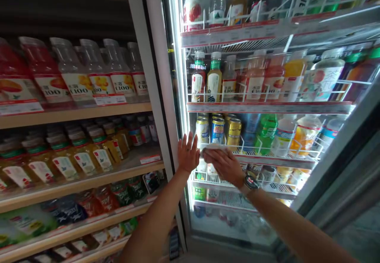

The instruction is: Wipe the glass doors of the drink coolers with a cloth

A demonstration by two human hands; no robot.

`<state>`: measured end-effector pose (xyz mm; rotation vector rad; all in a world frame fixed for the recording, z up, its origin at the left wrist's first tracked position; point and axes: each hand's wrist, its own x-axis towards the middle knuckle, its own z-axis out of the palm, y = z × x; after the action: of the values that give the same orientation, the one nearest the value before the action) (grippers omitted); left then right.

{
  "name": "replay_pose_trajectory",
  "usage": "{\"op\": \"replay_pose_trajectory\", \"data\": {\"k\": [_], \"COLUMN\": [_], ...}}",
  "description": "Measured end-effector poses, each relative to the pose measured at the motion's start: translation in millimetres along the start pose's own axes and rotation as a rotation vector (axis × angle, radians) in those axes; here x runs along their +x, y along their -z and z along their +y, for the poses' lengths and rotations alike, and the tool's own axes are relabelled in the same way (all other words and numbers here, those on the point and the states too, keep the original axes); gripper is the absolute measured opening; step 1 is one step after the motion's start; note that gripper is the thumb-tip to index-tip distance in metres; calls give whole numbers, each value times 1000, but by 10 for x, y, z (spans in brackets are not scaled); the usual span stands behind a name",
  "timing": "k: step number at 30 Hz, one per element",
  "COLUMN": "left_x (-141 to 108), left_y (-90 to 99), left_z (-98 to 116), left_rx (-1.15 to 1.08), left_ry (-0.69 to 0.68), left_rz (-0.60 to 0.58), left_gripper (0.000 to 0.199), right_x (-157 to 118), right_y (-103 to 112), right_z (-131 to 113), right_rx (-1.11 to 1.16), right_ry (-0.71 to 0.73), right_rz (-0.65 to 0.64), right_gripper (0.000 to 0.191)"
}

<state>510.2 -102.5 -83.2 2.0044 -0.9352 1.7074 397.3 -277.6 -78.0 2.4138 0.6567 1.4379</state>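
My left hand (188, 152) lies with fingers spread and pointing up against the lit left edge of the upright drinks fridge (154, 13). Just to its right, my right hand (222, 162) presses a pale cloth (214, 147), mostly covered by the fingers, in front of the can shelf's left end. Whether the cloth touches the shelf edge or the glass in front, I cannot tell. A dark watch (251, 182) is on my right wrist. Behind the hands stand a gold can (234, 132) and a blue can (217, 130).
Bottles fill the fridge's wire-fronted shelves, among them a green bottle (266, 132). At right a dark door frame (335, 152) slants across. On the left, wooden shelves (74, 114) hold rows of juice bottles (80, 156). A phone-like dark object (151, 182) leans on a lower shelf.
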Motion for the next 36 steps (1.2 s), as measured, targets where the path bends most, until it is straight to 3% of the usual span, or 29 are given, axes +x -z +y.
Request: {"op": "replay_pose_trajectory", "data": {"k": [4,8,11,18,21,24,27,33,36], "left_x": [-1,-12,-18,-9,0,13,18,4,-10], "left_y": [-10,-17,-13,-20,-26,-19,-15,-11,-3], "left_z": [17,28,35,70,91,113,125,106,81], "left_rx": [-8,-31,-51,-107,-129,-128,-134,-92,-54], "left_ry": [13,36,55,77,116,140,146,93,59], "left_rz": [-26,-76,-130,-173,-237,-277,-288,-221,-160], "left_gripper": [60,58,57,57,57,56,55,57,56], "right_x": [632,897,751,44,-183,-238,-1,950,1110], "right_y": [356,416,276,-168,-250,-234,-118,245,304], "right_z": [370,479,344,-178,-344,-363,-211,202,230], "right_rx": [-94,-127,-103,-8,30,30,-2,-48,-88], "right_ry": [-188,-303,-287,-245,-228,-174,-148,-245,-244], "right_rz": [81,184,180,39,23,12,-1,77,138], "right_gripper": [52,54,58,61,57,55,52,50,52]}}
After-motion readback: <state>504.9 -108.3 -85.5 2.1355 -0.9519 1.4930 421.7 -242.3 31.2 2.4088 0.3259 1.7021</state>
